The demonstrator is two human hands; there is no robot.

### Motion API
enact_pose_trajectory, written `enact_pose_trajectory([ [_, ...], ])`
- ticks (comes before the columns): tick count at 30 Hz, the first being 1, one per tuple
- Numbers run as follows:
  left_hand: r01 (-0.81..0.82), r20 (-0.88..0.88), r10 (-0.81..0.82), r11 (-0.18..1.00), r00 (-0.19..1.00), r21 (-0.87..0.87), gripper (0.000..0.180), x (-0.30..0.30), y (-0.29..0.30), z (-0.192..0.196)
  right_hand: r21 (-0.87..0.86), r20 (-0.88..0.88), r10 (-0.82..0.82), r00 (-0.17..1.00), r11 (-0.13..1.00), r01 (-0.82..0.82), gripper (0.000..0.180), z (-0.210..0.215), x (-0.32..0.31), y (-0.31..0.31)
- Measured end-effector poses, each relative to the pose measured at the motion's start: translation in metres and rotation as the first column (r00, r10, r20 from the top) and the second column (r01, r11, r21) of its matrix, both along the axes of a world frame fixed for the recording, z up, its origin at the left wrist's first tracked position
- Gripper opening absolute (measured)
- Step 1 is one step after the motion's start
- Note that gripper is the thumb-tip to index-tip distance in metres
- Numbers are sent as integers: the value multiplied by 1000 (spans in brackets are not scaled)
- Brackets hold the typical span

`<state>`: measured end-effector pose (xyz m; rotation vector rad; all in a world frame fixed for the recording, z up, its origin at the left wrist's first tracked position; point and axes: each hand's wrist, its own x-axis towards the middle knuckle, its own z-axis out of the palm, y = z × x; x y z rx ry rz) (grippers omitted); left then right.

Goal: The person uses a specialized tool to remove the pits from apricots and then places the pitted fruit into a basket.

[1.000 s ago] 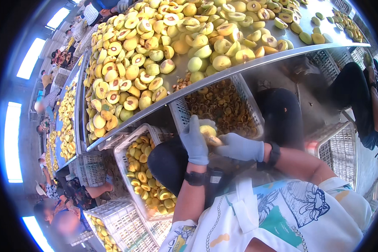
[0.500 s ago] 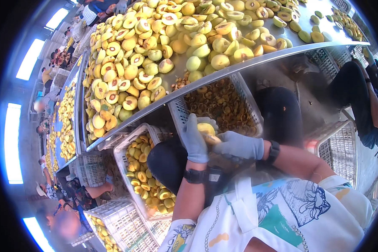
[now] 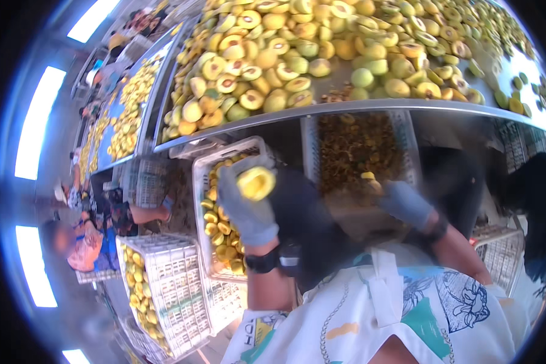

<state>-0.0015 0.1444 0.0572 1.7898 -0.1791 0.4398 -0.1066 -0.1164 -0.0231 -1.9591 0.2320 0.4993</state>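
My left hand (image 3: 244, 203), in a grey glove, holds a yellow peach half (image 3: 256, 184) with a hollow in its cut face. It is over the edge of a white crate (image 3: 198, 200) of peach halves (image 3: 223, 233). My right hand (image 3: 405, 203), gloved too and blurred, is closed near a crate (image 3: 310, 148) of brown scraps (image 3: 358, 151). A small yellow-brown thing (image 3: 372, 181) sticks out from its fingers; its kind I cannot make out.
A metal table (image 3: 236, 126) heaped with cut peaches (image 3: 273, 54) spans the front. Another white crate (image 3: 170, 291) stands at lower left. A co-worker's dark-clad leg (image 3: 531, 188) is at the right. More people sit along a second table (image 3: 106, 161) on the left.
My hands, together on the peach half before, have parted. The left has carried the half leftward to the crate; the right has moved rightward. The view has shifted.
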Motion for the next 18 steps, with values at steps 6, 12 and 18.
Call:
enact_pose_trajectory([
  [6, 83, -327, 400, 518, 856, 851, 41, -36, 187, -111, -344, 172, 23, 985, 938, 38, 24, -26, 2, 15],
  [12, -131, -32, 175, 834, 984, 536, 33, 45, 115, -50, -722, -195, 651, 734, 411, -557, 21, -91, -13, 5],
  [18, -78, -30, 287, 358, 958, 930, 53, 185, 12, 11, -709, -57, 534, 844, 573, -410, 26, -168, -20, 2],
])
